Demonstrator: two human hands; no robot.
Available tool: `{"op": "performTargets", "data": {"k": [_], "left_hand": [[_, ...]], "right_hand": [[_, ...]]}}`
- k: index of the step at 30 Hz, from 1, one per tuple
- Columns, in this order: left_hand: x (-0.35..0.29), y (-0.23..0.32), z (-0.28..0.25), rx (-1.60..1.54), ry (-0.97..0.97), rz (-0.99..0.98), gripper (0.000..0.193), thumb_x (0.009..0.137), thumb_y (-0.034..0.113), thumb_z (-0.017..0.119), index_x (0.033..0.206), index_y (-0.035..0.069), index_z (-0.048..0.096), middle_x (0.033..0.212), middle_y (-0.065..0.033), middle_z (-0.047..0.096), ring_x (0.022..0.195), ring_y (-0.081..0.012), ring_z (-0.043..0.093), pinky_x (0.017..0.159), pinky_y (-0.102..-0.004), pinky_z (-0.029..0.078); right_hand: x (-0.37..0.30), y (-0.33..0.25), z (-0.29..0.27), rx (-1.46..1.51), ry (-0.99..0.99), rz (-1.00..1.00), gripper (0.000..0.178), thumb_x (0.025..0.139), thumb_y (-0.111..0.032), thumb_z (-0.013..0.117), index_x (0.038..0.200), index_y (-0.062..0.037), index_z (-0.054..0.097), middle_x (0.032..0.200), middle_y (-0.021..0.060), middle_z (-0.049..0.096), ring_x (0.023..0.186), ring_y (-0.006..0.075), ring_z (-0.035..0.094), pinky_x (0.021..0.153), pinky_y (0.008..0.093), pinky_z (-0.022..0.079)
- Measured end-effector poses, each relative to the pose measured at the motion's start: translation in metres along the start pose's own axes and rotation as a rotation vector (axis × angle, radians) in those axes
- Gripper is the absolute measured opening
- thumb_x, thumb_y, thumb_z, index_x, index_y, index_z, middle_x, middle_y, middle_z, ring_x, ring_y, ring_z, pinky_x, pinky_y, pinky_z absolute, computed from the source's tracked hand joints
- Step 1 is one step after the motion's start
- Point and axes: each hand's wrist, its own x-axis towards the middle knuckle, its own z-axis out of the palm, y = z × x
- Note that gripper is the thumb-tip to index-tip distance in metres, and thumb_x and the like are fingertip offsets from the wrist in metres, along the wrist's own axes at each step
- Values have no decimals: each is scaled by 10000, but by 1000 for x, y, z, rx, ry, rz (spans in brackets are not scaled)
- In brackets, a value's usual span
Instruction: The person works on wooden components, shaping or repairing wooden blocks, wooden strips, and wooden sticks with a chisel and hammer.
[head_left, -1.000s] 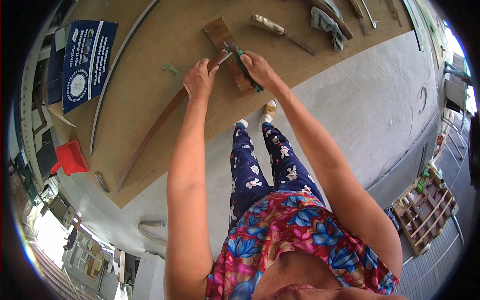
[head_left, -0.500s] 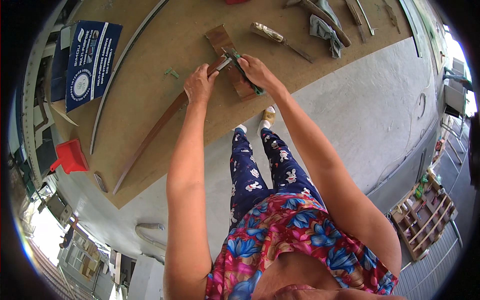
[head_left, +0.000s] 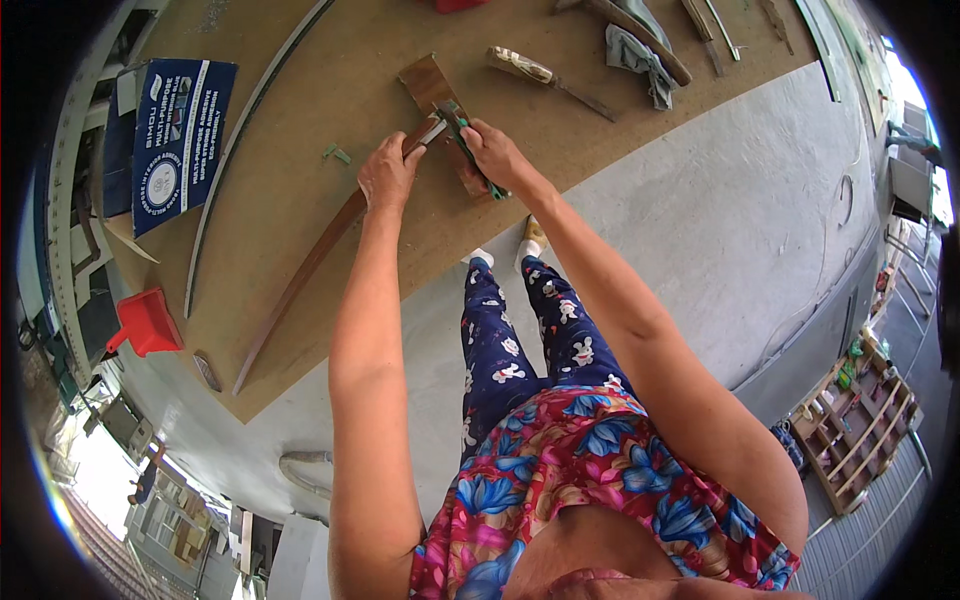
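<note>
My left hand (head_left: 387, 172) is closed round a long, narrow brown strip (head_left: 300, 285), close to its far end. The rest of the strip runs back toward the near left corner of the table. In my right hand (head_left: 497, 157) is a green-handled, plier-like tool (head_left: 495, 190); its dark head meets the strip's pale tip, and my fingers hide part of its handles. Under the tool lies a short, flat reddish-brown board (head_left: 428, 82) on the tabletop. Small green scraps (head_left: 337, 154) are scattered left of my left hand.
A wood-handled knife (head_left: 545, 75) lies beyond my right hand, near a grey rag (head_left: 640, 62) and a hammer-like tool. At left are a blue box (head_left: 180, 140), a long thin metal strip (head_left: 225, 170) and a red dustpan (head_left: 148, 322). The brown table's (head_left: 420, 265) edge slants before me.
The view has shifted slightly, moving the table's things a little in the picture. Both hands keep their hold, and the tool stays at the strip's tip.
</note>
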Motion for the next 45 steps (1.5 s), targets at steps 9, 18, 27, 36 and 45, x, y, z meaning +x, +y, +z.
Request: {"op": "performTargets", "data": {"k": [9, 18, 27, 36, 45], "left_hand": [[2, 1, -4, 17, -22, -14, 416, 831, 415, 695, 1121, 123, 633, 1017, -68, 686, 928, -297, 661, 749, -414, 534], [-1, -3, -3, -9, 56, 23, 411, 834, 422, 690, 1114, 125, 639, 1012, -62, 685, 929, -281, 663, 749, -408, 536], [-2, -3, -1, 7, 53, 15, 413, 836, 441, 680, 1110, 135, 636, 1039, -48, 681, 932, -272, 662, 751, -396, 539], [-3, 0, 1, 21, 66, -2, 402, 828, 426, 692, 1095, 130, 641, 1030, -44, 684, 927, -267, 665, 743, -390, 541], [-3, 2, 1, 27, 63, 8, 395, 815, 407, 707, 1091, 135, 633, 1024, -45, 684, 911, -275, 665, 739, -396, 542]], "right_hand": [[1, -11, -6, -386, 162, -243, 267, 983, -300, 480, 1085, -68, 560, 781, 241, 639, 781, 458, 620, 678, 515, 489], [-21, -27, -6, -556, 173, -87, 318, 970, -355, 498, 1175, -124, 573, 839, 231, 665, 811, 420, 646, 675, 506, 497], [-37, -26, -11, -539, 161, -103, 384, 976, -388, 482, 1225, -111, 577, 872, 221, 672, 848, 415, 646, 723, 492, 508], [-38, -24, -3, -506, 192, -61, 412, 981, -397, 463, 1246, -103, 580, 895, 229, 674, 885, 417, 643, 755, 489, 504], [-37, -24, 13, -477, 228, 13, 380, 966, -376, 490, 1227, -114, 580, 918, 233, 677, 899, 410, 649, 748, 497, 514]]}}
